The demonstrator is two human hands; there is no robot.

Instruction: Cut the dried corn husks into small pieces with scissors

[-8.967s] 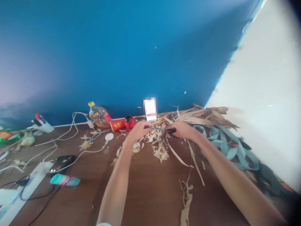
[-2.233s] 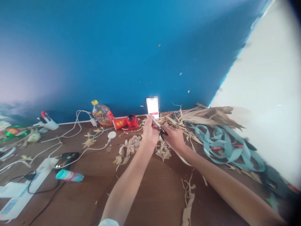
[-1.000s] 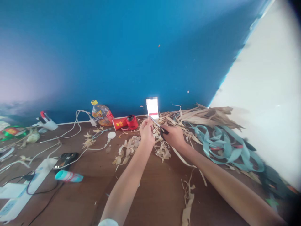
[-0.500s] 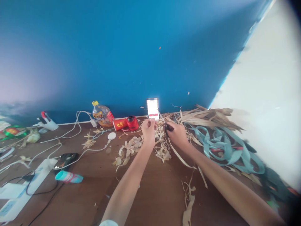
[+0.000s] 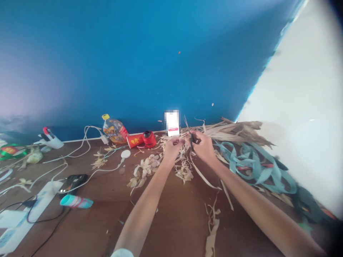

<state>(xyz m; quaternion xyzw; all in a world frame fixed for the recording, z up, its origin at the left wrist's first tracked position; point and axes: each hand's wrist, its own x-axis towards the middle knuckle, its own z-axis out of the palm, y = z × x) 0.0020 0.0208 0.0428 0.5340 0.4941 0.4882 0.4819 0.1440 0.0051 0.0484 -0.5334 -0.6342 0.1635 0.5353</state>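
My right hand (image 5: pixel 202 144) is closed around dark-handled scissors (image 5: pixel 191 140), whose blades point up and away. Just to its left, my left hand (image 5: pixel 173 149) is pinched, the fingertips close to my right fingers; whatever lies between them is too small to make out. Pale dry husk scraps (image 5: pixel 184 171) lie under and in front of both hands. Left of my left wrist is a heap of small pale cut pieces (image 5: pixel 146 169). A lit phone (image 5: pixel 172 123) stands upright against the blue wall behind my hands.
Long dry husks (image 5: pixel 235 131) and a tangled light-blue ribbon (image 5: pixel 252 167) lie to the right. A bottle (image 5: pixel 114 132) and a red cup (image 5: pixel 134 140) stand or lie at the back left. A power strip (image 5: pixel 32 217), cables and a turquoise roll (image 5: pixel 76 201) are at the left.
My hands have drawn closer together, the left slightly lower. The scissors have turned and show more clearly. The whole view has shifted slightly.
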